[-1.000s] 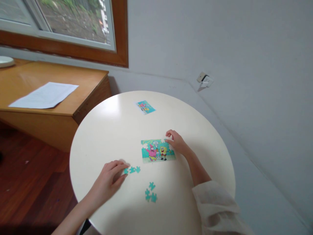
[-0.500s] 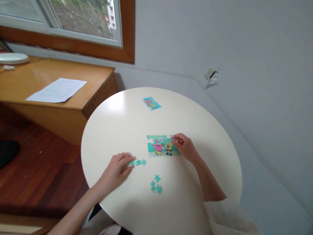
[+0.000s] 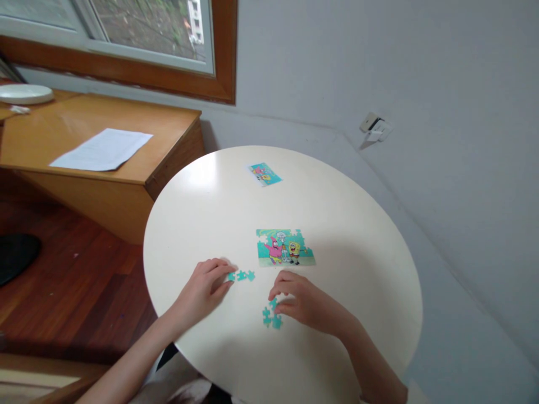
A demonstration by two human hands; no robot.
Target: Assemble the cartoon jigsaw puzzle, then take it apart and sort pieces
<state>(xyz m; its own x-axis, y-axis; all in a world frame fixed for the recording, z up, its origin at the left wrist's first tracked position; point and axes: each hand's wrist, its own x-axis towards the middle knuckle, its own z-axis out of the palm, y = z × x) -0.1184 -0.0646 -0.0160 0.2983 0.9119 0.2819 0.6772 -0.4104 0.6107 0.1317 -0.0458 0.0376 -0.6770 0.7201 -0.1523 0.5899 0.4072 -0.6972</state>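
Note:
On the round white table lies a mostly assembled jigsaw puzzle (image 3: 286, 248) with cartoon figures on a teal ground; gaps show along its left side and top right. Left of it, my left hand (image 3: 210, 283) rests with thumb and forefinger around a small teal puzzle piece (image 3: 231, 276). Two more teal pieces (image 3: 245, 275) lie in a row beside that one. Below the puzzle, my right hand (image 3: 301, 297) hovers over a loose cluster of teal pieces (image 3: 266, 317), thumb and forefinger apart on either side of its top piece (image 3: 273, 303), which they partly cover.
A small picture card (image 3: 265, 174) with the same cartoon lies at the far side of the table (image 3: 337, 202). On the left is a wooden desk (image 3: 177, 134) with a white paper sheet (image 3: 103, 148). A wall socket with a plug (image 3: 376, 128) is at the right.
My right hand has left the right side of the puzzle and come down toward the loose cluster below. My left hand stays at its piece. The view has shifted slightly.

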